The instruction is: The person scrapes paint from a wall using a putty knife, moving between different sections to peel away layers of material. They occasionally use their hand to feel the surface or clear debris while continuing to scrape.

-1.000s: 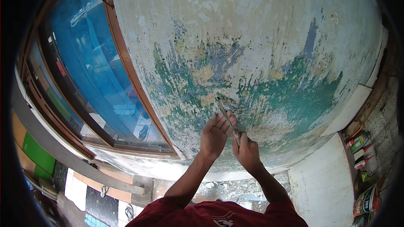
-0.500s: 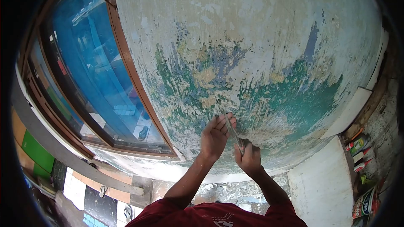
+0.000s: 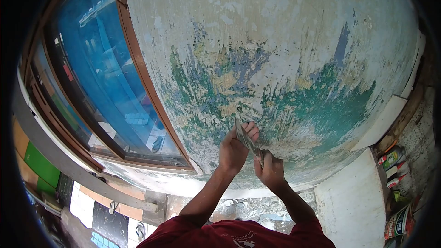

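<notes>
A paint scraper with a broad, whitish-smeared blade points up and left in front of the wall. My right hand is closed round its handle. My left hand has its palm side against the blade, and the curled fingertips show past the blade's right edge; its thumb is hidden. Behind both hands stands the wall, its paint worn into patches of green, blue-violet, yellow and pale grey. A small dark hole lies just above the blade's tip.
On the left is a brown-framed window with blue behind the glass. Bottles and a labelled can stand on the right. Paint flakes litter the floor below, and sandals lie at lower left.
The scraper's blade has swung left and turned its flat side more into view, now crossing my left fingers. My left fingers are curled more. Both wrists stay nearly in place.
</notes>
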The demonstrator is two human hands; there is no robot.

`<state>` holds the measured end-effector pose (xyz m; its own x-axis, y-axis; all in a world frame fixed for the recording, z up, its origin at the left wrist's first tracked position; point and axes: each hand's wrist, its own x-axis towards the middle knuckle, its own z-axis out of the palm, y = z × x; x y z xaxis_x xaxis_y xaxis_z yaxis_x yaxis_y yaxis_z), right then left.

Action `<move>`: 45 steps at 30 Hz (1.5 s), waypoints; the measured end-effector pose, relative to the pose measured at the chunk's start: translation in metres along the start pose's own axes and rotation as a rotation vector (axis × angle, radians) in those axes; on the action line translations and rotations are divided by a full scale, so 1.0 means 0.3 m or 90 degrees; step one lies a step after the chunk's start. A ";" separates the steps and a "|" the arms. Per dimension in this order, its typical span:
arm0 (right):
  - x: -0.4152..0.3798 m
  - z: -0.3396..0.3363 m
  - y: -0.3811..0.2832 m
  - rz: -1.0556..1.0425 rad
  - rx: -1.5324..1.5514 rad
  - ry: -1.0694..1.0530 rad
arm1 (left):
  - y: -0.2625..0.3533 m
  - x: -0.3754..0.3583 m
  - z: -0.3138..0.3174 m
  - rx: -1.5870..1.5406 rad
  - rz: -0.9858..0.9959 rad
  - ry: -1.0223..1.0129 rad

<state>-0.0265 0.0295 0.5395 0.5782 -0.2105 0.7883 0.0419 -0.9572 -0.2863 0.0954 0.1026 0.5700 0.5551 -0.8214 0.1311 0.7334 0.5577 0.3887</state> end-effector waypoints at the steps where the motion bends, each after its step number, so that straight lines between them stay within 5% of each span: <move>1: 0.002 0.003 0.008 0.031 -0.018 -0.021 | -0.004 -0.001 -0.001 -0.009 0.001 -0.012; 15: -0.003 0.013 0.014 0.008 0.002 -0.001 | -0.001 0.011 -0.010 0.010 -0.007 0.001; 18: 0.004 0.022 0.028 0.110 0.014 -0.059 | -0.002 -0.004 -0.001 0.033 -0.013 0.014; 24: -0.044 -0.035 -0.009 0.388 0.460 -0.093 | -0.044 -0.021 0.023 0.098 -0.062 -0.109; 28: 0.004 -0.054 -0.003 0.354 0.403 -0.091 | -0.083 0.025 0.044 0.154 0.001 -0.105; 34: -0.020 0.006 -0.078 0.479 0.592 0.005 | -0.097 0.013 0.066 0.350 0.040 0.043; 36: -0.014 0.036 -0.070 0.499 0.659 0.025 | -0.076 0.041 0.061 0.384 0.072 0.005; 41: -0.057 0.140 -0.065 0.451 0.584 0.083 | -0.065 0.012 0.039 0.541 0.068 0.035; 45: -0.007 0.125 -0.083 0.486 0.639 0.089 | -0.066 0.015 0.085 0.458 0.107 0.058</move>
<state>0.0018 0.0612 0.5244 0.6398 -0.7180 0.2742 0.3690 -0.0260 -0.9291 0.0733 0.0848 0.5861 0.6903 -0.7013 0.1782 0.2145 0.4336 0.8752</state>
